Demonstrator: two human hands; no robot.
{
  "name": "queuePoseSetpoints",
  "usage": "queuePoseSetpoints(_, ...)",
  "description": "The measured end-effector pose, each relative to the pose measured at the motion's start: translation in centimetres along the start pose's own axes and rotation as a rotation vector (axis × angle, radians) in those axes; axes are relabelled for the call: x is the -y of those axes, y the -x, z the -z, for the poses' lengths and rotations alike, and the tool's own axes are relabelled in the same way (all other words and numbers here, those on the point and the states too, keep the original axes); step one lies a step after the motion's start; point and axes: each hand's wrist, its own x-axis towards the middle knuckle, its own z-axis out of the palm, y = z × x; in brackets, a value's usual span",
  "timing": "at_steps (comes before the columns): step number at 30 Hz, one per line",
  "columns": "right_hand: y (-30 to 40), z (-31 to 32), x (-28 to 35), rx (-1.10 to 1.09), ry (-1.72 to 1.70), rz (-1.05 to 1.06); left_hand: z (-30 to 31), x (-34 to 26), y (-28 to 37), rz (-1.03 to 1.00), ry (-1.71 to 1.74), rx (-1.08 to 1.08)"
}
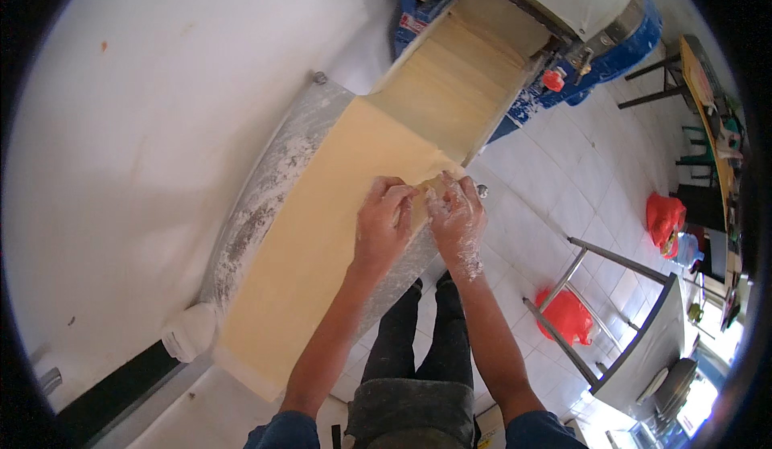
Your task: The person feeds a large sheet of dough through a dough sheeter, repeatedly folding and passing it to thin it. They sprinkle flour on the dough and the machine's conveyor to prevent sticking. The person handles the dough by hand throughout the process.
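Observation:
A long sheet of pale yellow dough [313, 213] lies over a floured metal table [265, 189], its near end reaching the table's lower left end. At the sheet's right edge, close to the machine's chute, my left hand [386, 219] pinches the dough between thumb and fingers. Close beside it, my right hand [455, 213], dusted with flour, grips the same edge, which looks bunched between the two. Above the hands is the dough sheeting machine's sloping chute [458, 81].
The blue machine body [627, 44] with red knobs stands at the top. A white wall [139, 117] borders the table's left side. A white container [190, 331] sits at its lower end. To the right are a metal-legged table [645, 340] and red plastic bags [564, 316] on the tiled floor.

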Motion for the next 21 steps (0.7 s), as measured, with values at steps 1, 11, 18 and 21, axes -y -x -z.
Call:
queuePoseSetpoints(1,-0.1,-0.3,-0.1,-0.012,0.023,-0.008,0.1,0.0,0.0,-0.002,0.001,-0.008)
queuePoseSetpoints(11,-0.6,-1.5,0.4,0.048,-0.325,-0.180,0.3,0.7,0.8,0.002,0.076,0.029)
queuePoseSetpoints(18,-0.4,-1.2,-1.0,0.070,-0.508,-0.314,0.2,1.3,1.6,-0.003,0.025,0.062)
queuePoseSetpoints(21,-0.1,-1.7,-2.1,0.070,-0.707,-0.369,0.0,1.1,1.8,-0.031,-0.050,0.082)
